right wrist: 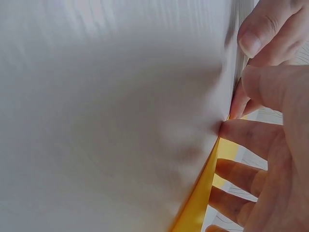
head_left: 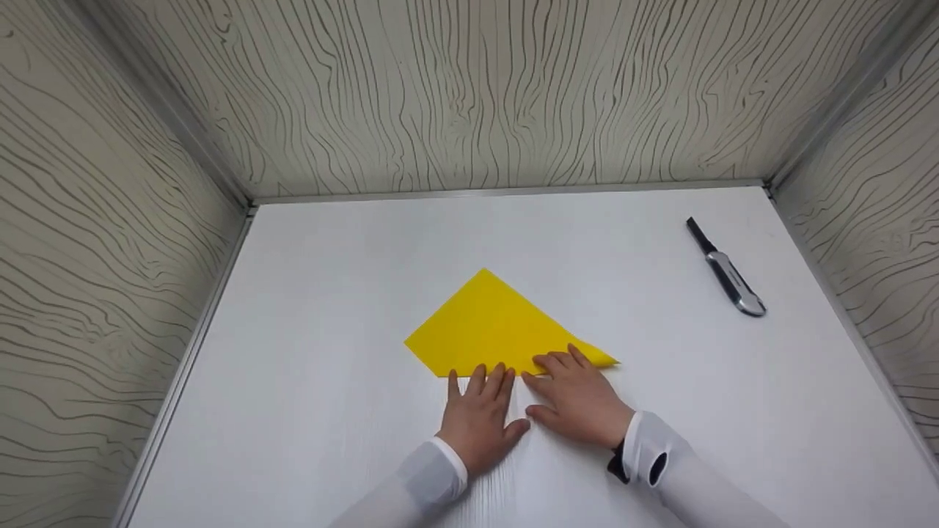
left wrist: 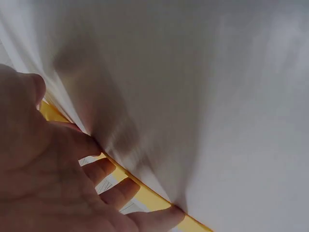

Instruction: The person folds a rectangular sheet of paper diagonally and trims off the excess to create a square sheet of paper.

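A folded sheet of yellow paper (head_left: 480, 319) lies on the white table, its peak pointing away from me and a straight folded edge toward me. My left hand (head_left: 480, 422) rests its outstretched fingertips on that near edge, left of the middle. To its right, my right hand (head_left: 579, 400) presses spread fingers on the same edge. Beyond these fingers the paper's right corner (head_left: 603, 356) curls up a little. In the left wrist view the fingertips touch the yellow edge (left wrist: 152, 197). The right wrist view shows the paper (right wrist: 195, 205) lifting in a narrow wedge beside the fingers.
A utility knife (head_left: 728, 275) with a grey and black handle lies at the back right of the white table (head_left: 315, 279). Wood-grain patterned panels (head_left: 469, 95) enclose the table at the back and both sides, with metal rails along the edges.
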Demonstrator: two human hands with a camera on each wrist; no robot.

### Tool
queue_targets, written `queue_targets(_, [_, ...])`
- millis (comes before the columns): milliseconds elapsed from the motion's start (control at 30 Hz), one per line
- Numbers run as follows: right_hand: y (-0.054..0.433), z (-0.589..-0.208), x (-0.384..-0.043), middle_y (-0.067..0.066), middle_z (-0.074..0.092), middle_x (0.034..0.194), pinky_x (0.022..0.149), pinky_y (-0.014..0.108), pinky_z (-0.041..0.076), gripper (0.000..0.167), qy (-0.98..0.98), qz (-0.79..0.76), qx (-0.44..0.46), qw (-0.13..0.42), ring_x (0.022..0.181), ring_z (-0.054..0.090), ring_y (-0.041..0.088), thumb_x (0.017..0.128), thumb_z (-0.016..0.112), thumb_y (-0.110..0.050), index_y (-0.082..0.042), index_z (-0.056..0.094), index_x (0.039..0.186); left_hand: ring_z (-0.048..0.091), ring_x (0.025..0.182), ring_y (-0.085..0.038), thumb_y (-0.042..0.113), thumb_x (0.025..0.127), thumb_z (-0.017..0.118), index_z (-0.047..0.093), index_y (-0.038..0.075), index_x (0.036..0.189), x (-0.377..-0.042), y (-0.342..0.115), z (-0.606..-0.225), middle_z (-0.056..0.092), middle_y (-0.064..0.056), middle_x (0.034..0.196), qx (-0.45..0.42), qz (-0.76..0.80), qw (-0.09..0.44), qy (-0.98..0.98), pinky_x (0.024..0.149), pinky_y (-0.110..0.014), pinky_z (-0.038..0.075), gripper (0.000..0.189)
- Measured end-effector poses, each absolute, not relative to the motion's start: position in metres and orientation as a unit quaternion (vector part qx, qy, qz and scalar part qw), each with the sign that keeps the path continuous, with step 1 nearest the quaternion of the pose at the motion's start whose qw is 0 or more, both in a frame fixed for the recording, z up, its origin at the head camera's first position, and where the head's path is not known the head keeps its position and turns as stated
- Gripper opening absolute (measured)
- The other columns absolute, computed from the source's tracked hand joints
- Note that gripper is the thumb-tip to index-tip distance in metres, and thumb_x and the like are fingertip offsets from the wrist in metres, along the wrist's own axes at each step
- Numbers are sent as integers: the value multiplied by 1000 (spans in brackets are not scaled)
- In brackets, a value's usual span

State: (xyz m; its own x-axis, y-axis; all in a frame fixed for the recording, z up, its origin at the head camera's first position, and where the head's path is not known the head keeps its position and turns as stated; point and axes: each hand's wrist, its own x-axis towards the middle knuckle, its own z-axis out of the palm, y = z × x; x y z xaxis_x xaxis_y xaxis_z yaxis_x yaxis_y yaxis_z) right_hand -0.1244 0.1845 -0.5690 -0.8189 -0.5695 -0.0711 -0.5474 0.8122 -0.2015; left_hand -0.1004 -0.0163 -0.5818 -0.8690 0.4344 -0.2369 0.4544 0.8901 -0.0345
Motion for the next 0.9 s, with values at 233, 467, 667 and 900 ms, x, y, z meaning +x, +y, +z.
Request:
queue_targets(233, [185,-570,-124,13,56,144,119,63,20,55,951,-85,-290,67,134,48,36,98,62,-50,-14,65,140,31,150,-30,74,98,35,28,22,164,-100,-16,-582,30,0,167,230,-38,111,966,110,-75,25,84])
queue_targets(467, [187,-571,-123,13,56,146,119,61,20,53,952,-73,-290,69,136,47,37,99,60,-51,-17,66,140,33,149,-29,74,98,37,29,23,163,-101,-16,-580,32,1,166,230,-43,112,966,109,-74,28,83])
queue_targets(667, [189,-571,-122,14,55,147,120,60,19,54,953,-65,-288,68,138,45,37,100,58,-52,-17,65,141,34,148,-29,74,97,39,32,23,163,-101,-15,-579,34,2,165,228,-42,110,967,109,-73,29,83])
queue_targets(900, [193,-569,-121,13,54,149,120,60,21,54,954,-64,-285,64,139,44,37,100,59,-51,-17,65,141,34,148,-29,73,97,39,31,23,163,-103,-15,-578,34,1,165,228,-38,114,966,109,-74,28,83])
